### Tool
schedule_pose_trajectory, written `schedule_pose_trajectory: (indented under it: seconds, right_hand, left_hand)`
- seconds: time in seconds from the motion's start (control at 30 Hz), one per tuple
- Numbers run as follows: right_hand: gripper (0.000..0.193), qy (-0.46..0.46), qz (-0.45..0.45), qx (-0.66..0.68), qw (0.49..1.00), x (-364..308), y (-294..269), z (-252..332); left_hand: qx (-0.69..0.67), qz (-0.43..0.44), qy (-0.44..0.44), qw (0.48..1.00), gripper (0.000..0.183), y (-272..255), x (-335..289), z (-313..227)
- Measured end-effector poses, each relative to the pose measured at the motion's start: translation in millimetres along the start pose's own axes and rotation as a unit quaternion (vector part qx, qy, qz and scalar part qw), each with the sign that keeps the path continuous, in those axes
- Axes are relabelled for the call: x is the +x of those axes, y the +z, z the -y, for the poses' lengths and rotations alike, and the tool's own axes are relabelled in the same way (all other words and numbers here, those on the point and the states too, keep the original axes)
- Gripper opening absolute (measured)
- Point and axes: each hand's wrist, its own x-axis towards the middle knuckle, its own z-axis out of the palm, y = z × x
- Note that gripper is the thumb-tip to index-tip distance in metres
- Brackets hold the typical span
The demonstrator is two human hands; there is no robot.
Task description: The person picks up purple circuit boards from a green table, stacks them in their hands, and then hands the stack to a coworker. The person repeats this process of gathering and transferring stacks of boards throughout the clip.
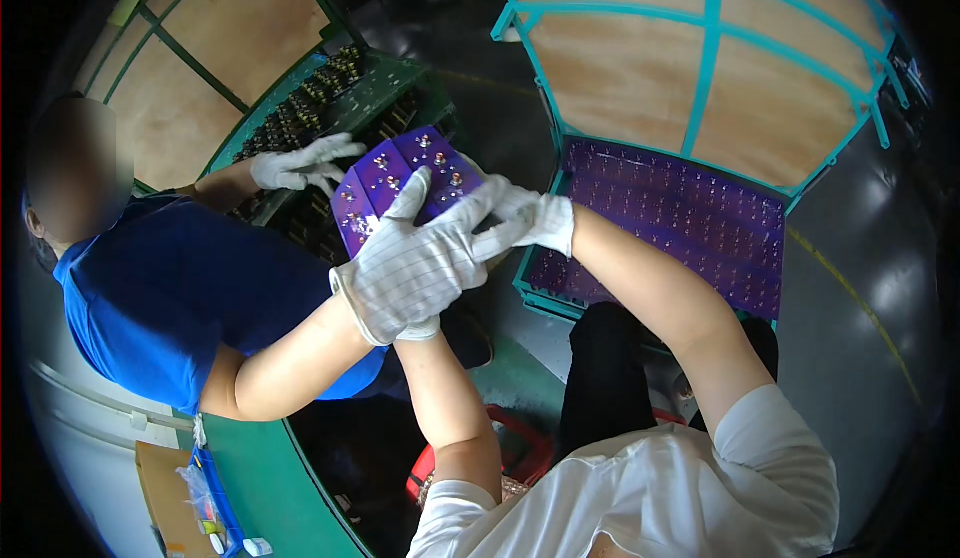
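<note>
Several purple pieces with shiny metal studs [385,173] sit side by side between the hands, left of centre. My right hand [545,223], in a white glove, is closed at their right edge, its fingers partly covered by a co-worker's. Of my left hand [420,331] only the glove cuff and wrist show. The rest lies behind the co-worker's striped white glove [410,273], so its fingers are hidden. That gloved hand reaches over the near side of the purple pieces, thumb on top. The co-worker's other gloved hand [305,163] is spread near their far left corner.
A co-worker in a blue shirt [190,298] is close on my left. Behind stands a green rack [400,78] with rows of dark parts. To the right, a teal-framed cart [710,58] carries a purple studded bed [680,218]. A green table [250,478] lies lower left.
</note>
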Motion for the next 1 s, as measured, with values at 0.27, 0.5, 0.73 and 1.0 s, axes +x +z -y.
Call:
schedule_pose_trajectory:
  seconds: [0.27,0.5,0.73,1.0]
  right_hand:
    - [0.070,0.125,-0.019,-0.379,0.917,39,-25,-19]
    - [0.069,0.155,-0.079,-0.469,0.866,65,-41,-33]
    - [0.049,0.279,-0.391,-0.012,0.877,-140,-83,-69]
    - [0.035,0.428,-0.734,0.147,0.507,-570,66,-171]
  left_hand:
    - [-0.597,0.052,-0.090,0.795,0.043,20,-24,-12]
    - [-0.538,0.116,-0.084,0.831,0.027,84,-25,-50]
    - [0.348,0.112,0.276,0.889,0.017,-5,-13,-252]
    - [0.449,-0.405,0.368,0.706,0.052,-279,54,-455]
